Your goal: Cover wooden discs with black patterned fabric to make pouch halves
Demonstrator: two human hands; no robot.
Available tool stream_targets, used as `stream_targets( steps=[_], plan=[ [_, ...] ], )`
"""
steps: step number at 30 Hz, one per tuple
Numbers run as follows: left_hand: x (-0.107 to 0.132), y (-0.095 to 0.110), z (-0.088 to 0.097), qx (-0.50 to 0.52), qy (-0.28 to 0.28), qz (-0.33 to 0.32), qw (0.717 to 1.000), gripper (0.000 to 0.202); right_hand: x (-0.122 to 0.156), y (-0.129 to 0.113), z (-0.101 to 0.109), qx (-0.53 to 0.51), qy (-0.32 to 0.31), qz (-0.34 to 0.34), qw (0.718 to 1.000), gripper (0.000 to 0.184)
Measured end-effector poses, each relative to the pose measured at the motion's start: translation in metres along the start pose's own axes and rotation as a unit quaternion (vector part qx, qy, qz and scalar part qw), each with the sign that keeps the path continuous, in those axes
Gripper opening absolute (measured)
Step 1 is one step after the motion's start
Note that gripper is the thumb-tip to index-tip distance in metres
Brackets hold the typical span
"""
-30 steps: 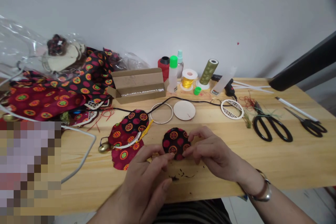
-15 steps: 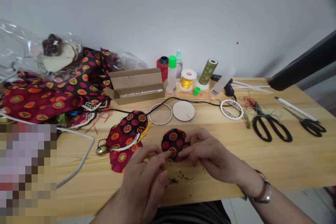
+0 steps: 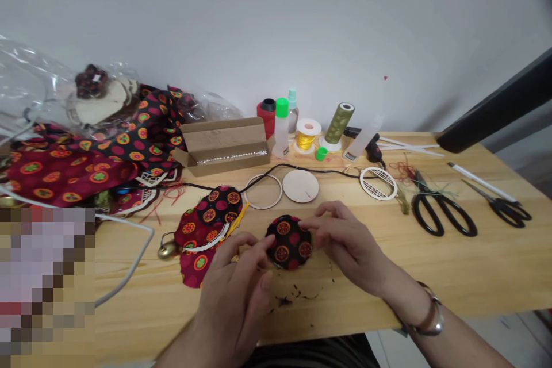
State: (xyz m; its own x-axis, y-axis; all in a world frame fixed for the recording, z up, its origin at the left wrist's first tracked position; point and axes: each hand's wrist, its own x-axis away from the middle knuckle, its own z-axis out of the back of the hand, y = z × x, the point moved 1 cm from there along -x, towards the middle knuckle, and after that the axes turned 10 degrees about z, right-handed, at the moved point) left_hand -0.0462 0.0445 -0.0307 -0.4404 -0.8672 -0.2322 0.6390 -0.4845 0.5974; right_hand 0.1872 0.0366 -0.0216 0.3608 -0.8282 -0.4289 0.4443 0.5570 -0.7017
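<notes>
A small round disc covered in black cloth with red and orange dots (image 3: 288, 242) lies on the wooden table (image 3: 431, 264) near its front edge. My left hand (image 3: 241, 293) pinches the disc's left rim with thumb and forefinger. My right hand (image 3: 345, 244) grips its right rim with curled fingers; a bracelet sits on that wrist. Tiny dark thread scraps (image 3: 297, 293) lie just in front of the disc.
Left of the disc lie patterned cloth rounds (image 3: 207, 224) with a brass bell (image 3: 166, 250). Behind are a wooden ring (image 3: 263, 191), a plain wooden disc (image 3: 301, 186), a cardboard box (image 3: 222, 144), glue bottles, thread spools (image 3: 338, 123) and a cloth pile (image 3: 86, 155). Two scissors (image 3: 444, 215) lie right.
The disc has shifted slightly forward and turned between my fingers. My left fingers now reach up to its left rim; the view has tilted a little down.
</notes>
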Motion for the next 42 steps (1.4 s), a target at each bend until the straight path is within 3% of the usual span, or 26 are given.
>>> stream_targets(
  steps=[3, 7, 12, 17, 23, 29, 35, 42],
  plan=[
    [-0.003, 0.000, -0.001, 0.000, -0.015, 0.033, 0.999, 0.044, -0.002, 0.002, -0.002, 0.018, 0.025, -0.030, 0.999, 0.032],
    [-0.004, 0.002, 0.001, 0.012, -0.036, 0.045, 0.998, 0.050, -0.011, -0.004, 0.005, 0.028, 0.062, -0.011, 0.998, 0.033],
    [-0.013, 0.012, 0.005, 0.034, -0.052, 0.052, 0.997, 0.040, -0.024, -0.008, 0.012, 0.086, 0.007, 0.055, 0.995, 0.049],
    [-0.025, 0.014, 0.001, 0.044, -0.028, 0.021, 0.998, 0.035, -0.022, 0.004, -0.002, 0.066, 0.059, 0.084, 0.993, 0.035],
    [-0.024, 0.007, -0.001, 0.017, -0.015, 0.032, 0.999, 0.031, -0.019, 0.010, -0.013, 0.066, 0.001, 0.071, 0.995, 0.033],
    [-0.025, 0.009, -0.003, 0.010, -0.039, 0.019, 0.999, 0.043, -0.020, 0.009, -0.013, 0.098, -0.045, 0.059, 0.992, 0.032],
    [-0.025, 0.009, -0.005, -0.006, -0.058, -0.003, 0.998, 0.050, -0.022, 0.010, -0.013, 0.084, -0.052, 0.066, 0.993, 0.030],
    [-0.023, 0.004, -0.009, -0.035, -0.078, 0.002, 0.996, 0.040, -0.022, 0.009, -0.013, 0.098, -0.056, 0.054, 0.992, 0.029]
  ],
)
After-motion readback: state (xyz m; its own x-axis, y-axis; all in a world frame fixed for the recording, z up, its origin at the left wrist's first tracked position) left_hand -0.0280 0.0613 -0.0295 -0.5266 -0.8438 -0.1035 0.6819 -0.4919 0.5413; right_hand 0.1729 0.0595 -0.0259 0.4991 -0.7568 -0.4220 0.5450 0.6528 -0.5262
